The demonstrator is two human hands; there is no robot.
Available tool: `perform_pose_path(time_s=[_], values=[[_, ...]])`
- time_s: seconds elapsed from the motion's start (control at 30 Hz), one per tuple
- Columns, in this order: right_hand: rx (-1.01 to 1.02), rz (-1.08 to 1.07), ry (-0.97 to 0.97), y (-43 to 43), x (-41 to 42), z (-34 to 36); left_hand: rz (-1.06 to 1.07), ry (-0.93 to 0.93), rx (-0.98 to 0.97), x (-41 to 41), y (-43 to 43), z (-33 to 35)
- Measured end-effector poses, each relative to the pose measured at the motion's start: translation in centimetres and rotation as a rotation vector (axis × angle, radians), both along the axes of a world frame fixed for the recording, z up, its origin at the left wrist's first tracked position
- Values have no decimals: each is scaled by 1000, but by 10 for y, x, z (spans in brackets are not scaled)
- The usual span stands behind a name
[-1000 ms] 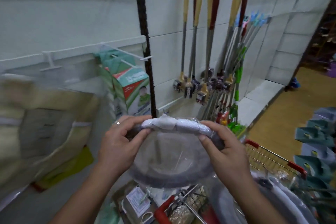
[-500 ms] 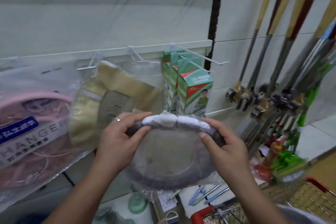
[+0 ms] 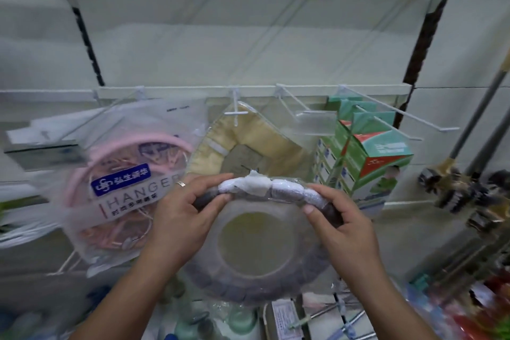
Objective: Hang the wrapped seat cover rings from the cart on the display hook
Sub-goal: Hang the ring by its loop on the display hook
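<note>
A grey seat cover ring (image 3: 242, 287) in clear plastic wrap, white at its top, hangs upright between my hands. My left hand (image 3: 187, 212) grips its upper left and my right hand (image 3: 345, 223) grips its upper right. Straight behind it, a beige wrapped seat cover ring (image 3: 254, 135) hangs on a white display hook (image 3: 234, 110) fixed to the shelf rail. The ring I hold sits below and in front of that hook, apart from it. The cart is out of sight.
A bagged pink hanger set (image 3: 121, 182) hangs to the left. Green boxes (image 3: 372, 152) hang on long white hooks (image 3: 400, 116) to the right, with mop handles (image 3: 469, 146) beyond. Bottles and packets lie on the shelf below (image 3: 284, 317).
My view has swung left, from the mops and cart to the hook wall. Both hands kept their grip on the grey ring, which now sits in front of the beige ring.
</note>
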State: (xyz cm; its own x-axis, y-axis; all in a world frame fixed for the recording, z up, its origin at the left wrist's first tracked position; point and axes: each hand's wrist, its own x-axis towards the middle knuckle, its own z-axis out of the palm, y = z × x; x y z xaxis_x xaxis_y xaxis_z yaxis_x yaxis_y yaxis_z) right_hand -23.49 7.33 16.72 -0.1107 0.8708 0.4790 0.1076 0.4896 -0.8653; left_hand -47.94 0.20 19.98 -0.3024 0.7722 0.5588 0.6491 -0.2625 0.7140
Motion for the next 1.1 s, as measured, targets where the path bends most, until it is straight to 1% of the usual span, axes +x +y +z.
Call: perform_pose_path(time_s=[0.2,0.4,0.53,0.7,0.83,0.93,1.0,1.1], values=[[0,37,-41,2,-28,4,90,25,5,-25,-14,4],[3,56,-96,3,-42,7,97,54,2,-41,-19,6],[-22,85,-208,0,-41,20,98,66,5,-44,-20,7],[-36,63,-279,-3,-45,47,84,62,-10,-47,-17,3],[-14,25,-395,0,-58,64,78,65,-7,-42,-16,2],[-15,69,-480,5,-71,72,48,87,6,-39,-16,1],[-63,119,-514,8,-79,75,39,108,11,-38,-15,1],[-211,161,-467,6,-83,85,38,159,14,-36,-14,0]])
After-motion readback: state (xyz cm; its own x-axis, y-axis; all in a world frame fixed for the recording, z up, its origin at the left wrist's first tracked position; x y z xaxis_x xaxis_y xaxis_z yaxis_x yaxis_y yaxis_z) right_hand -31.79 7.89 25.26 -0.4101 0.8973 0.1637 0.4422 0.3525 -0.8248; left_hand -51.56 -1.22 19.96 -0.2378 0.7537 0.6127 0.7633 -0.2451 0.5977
